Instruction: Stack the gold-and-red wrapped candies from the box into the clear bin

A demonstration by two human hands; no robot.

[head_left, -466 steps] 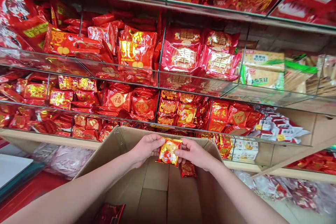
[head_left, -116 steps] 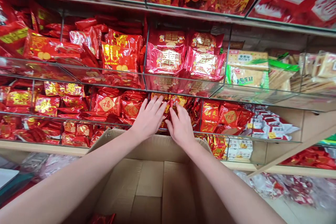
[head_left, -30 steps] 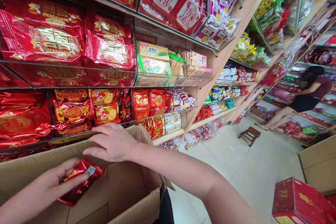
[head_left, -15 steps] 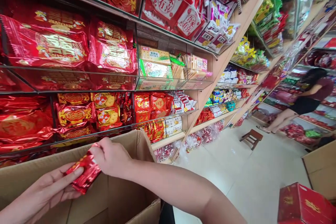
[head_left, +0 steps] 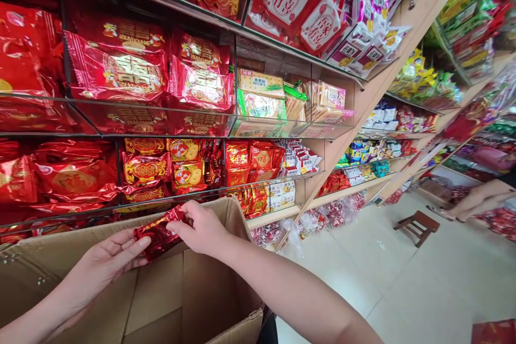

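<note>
Between my hands is a shiny red snack packet (head_left: 159, 236) with gold print, held above the open cardboard box (head_left: 205, 285). My left hand (head_left: 116, 255) grips its left end, thumb on top and fingers underneath. Closed on the packet's right end is my right hand (head_left: 200, 228), its thumb towards me. Just behind the box's far rim, the lower shelf carries red and gold packets (head_left: 145, 166) and biscuit packets (head_left: 187, 172) with a cookie picture.
Shelves with clear plastic fronts (head_left: 173, 118) rise close behind the box. To the right, a small wooden stool (head_left: 417, 226) stands on the tiled floor (head_left: 342, 269). A person's legs (head_left: 479, 199) show at the far right, and a red box (head_left: 494, 333) at the lower right corner.
My view has turned left, so the shelves sit further right in the picture. Both hands, still on the red packet, appear further right; the packet is turned more level.
</note>
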